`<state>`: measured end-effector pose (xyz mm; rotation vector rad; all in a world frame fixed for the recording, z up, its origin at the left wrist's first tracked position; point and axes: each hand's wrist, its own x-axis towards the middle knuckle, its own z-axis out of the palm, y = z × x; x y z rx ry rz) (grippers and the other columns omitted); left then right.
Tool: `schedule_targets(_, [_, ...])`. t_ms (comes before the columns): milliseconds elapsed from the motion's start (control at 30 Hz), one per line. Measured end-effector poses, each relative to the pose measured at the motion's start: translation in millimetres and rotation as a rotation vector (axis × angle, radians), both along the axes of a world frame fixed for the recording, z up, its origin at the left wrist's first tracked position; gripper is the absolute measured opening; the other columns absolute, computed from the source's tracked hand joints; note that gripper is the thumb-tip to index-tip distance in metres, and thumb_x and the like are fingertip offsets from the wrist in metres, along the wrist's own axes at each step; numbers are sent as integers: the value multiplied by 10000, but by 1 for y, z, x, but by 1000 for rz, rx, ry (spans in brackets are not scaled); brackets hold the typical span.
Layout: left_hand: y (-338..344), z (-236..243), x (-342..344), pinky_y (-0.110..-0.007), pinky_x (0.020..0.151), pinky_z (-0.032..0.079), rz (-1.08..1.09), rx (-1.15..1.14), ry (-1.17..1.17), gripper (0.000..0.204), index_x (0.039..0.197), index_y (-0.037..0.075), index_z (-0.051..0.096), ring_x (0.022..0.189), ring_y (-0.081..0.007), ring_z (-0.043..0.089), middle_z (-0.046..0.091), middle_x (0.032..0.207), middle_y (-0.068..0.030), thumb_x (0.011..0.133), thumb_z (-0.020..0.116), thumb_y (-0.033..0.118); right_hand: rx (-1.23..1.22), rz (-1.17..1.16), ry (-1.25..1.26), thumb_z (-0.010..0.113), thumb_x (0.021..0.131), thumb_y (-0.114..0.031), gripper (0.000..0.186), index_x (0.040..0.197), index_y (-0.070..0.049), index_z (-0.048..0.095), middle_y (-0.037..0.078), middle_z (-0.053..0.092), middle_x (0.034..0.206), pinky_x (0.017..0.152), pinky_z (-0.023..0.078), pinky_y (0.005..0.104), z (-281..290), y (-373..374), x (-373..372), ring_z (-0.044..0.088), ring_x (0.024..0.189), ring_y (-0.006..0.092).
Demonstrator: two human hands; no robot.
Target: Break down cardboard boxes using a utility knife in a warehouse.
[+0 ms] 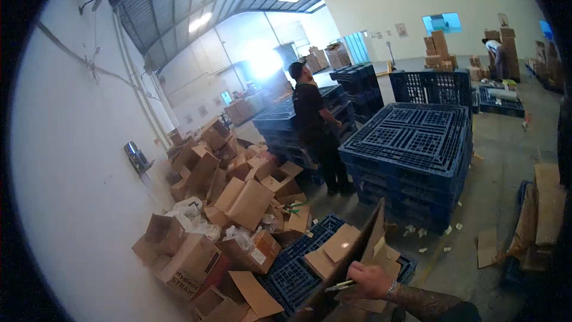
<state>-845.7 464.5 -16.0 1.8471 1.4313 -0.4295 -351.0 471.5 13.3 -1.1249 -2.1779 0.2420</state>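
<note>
My right hand (370,280) reaches in from the lower right, its wrist wearing a bracelet. Its fingers are closed round the edge of an upright cardboard sheet (356,253), seen nearly edge-on. A slim, pale object (340,286) sticks out from the same fingers; its kind is too small to tell. Below and beyond the sheet, flattened cardboard (325,260) lies on a blue plastic pallet (290,277) on the floor. My left hand is not in view.
Open, empty cartons (244,203) and clear plastic bags (193,217) heap against the left wall. A person in dark clothes (313,119) stands between stacks of blue pallets (411,137). Another person (496,56) bends by far boxes. Cardboard (545,209) stands at right; paper scraps dot the floor.
</note>
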Motion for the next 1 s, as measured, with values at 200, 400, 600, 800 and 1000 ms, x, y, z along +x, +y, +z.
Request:
schedule_targets(200, [-57, 44, 95, -408, 1131, 192, 38, -130, -507, 999, 1511, 84, 163, 1390, -270, 205, 222, 1526, -152, 797, 708, 521, -8, -324, 59, 762, 743, -453, 485, 945, -69, 544, 95, 537, 938, 606, 522, 405, 11, 43, -22, 639, 722, 280])
schedule_targets(400, [-48, 46, 113, -414, 930, 430, 343, 161, -490, 595, 1355, 58, 472, 1169, -261, 508, 522, 1332, -137, 894, 608, 409, 222, -384, 154, 786, 698, -387, 452, 1029, -145, 596, 90, 556, 1047, 642, 535, 417, 37, 86, -59, 651, 814, 297])
schedule_targets(600, [29, -20, 68, -364, 800, 505, 653, 494, -497, 354, 1130, 1, 627, 952, -213, 614, 655, 1072, -93, 903, 617, 272, 178, -498, 314, 757, 751, -359, 475, 1116, -123, 565, 142, 509, 1111, 695, 534, 450, 69, 82, -89, 631, 888, 348])
schedule_targets(800, [125, -138, 48, -349, 681, 495, 981, 702, -804, 329, 989, -53, 641, 785, -174, 601, 669, 874, -89, 881, 679, 256, -261, -915, 201, 775, 743, -343, 467, 1083, -78, 595, 164, 524, 1089, 748, 528, 428, -44, -27, -16, 604, 926, 348])
schedule_targets(1000, [197, -270, 26, -430, 928, 459, 1015, 902, -356, 564, 1241, -34, 557, 1075, -361, 592, 621, 1190, -212, 815, 717, 300, -778, -1262, -49, 749, 765, -367, 513, 1129, -57, 564, 188, 497, 1168, 850, 495, 477, -103, -212, 44, 581, 1014, 380])
